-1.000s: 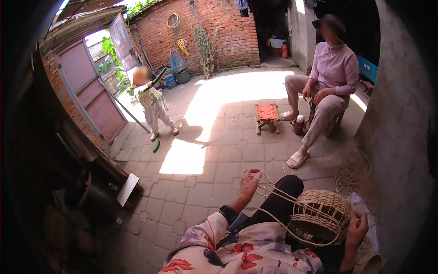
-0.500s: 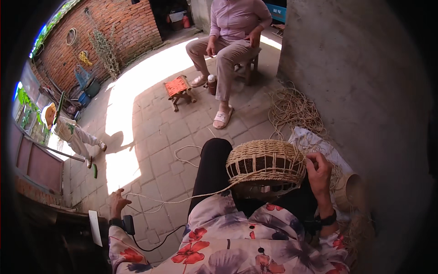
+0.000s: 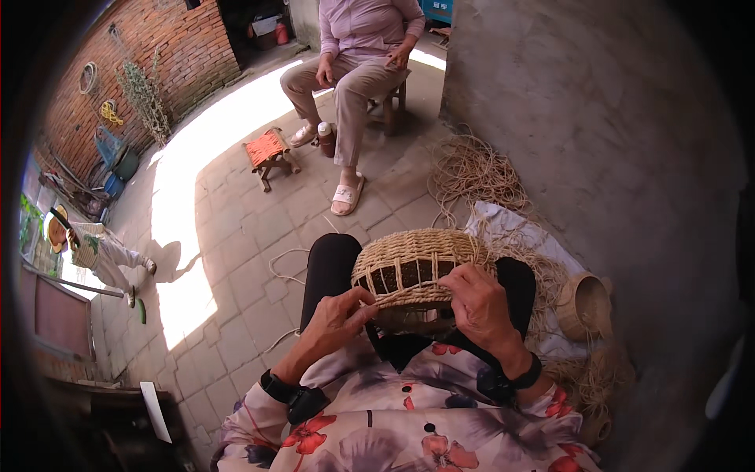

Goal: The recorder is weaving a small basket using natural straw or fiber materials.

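Note:
A round straw basket (image 3: 421, 250) rests on my lap between my knees. Its upper band is closely woven, with open upright strands below and a thick twisted rim nearest me. My left hand (image 3: 340, 316) is at the rim's left end, thumb and fingers pinched together there on the straw cord (image 3: 381, 302). On the right side of the rim, my right hand (image 3: 476, 305) grips the basket with bent fingers. Much of the cord's loose length is hidden behind my left arm; a loop of it shows on the paving beside my left knee.
A heap of straw cord (image 3: 481, 175) lies by the wall, beside a white sheet (image 3: 503, 228) and a small woven basket (image 3: 580, 308). A seated person (image 3: 358, 75) faces me, near an orange-topped stool (image 3: 266, 149). Another person (image 3: 98, 248) stands at the left.
My left hand has come from far out on the left, where it held the cord stretched, to the basket's rim. My right hand has shifted along the rim toward me. The view has turned slightly.

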A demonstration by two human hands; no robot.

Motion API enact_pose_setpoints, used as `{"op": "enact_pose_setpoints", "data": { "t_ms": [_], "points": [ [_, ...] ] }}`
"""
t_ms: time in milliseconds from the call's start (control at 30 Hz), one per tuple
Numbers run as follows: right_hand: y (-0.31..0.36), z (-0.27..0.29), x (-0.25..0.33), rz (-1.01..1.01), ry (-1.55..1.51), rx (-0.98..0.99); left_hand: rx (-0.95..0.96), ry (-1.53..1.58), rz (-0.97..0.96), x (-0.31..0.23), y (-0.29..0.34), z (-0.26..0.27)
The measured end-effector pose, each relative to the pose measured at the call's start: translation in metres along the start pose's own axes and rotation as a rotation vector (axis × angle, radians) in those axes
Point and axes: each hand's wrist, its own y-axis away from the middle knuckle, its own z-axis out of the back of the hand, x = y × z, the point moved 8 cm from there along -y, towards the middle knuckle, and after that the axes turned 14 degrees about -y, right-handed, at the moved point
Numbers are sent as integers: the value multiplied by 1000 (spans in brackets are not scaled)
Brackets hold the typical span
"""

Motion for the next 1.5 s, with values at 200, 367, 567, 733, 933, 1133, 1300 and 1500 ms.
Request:
{"op": "enact_pose_setpoints", "data": {
  "t_ms": [200,367,567,733,933,1133,1300,1500],
  "points": [
    [2,23,-27,-118,-239,-143,-73,145,-32,23,-11,7],
    [14,14,-24,-69,-107,-76,-139,156,-39,29,-10,14],
    [16,25,-39,-164,-222,-174,-151,75,-29,33,-12,9],
    [20,24,-34,-68,-100,-129,-167,113,-53,39,-13,8],
    [-6,15,-9,-78,-177,-234,-225,-34,-27,39,-17,10],
    [-37,-44,15,-26,62,-34,-276,-105,28,43,-6,8],
    [-33,-53,-5,-36,234,-75,-283,-164,3,36,-16,-7],
    [-29,-38,-49,-321,-355,-219,-311,-68,-69,32,-6,6]
  ]
}}
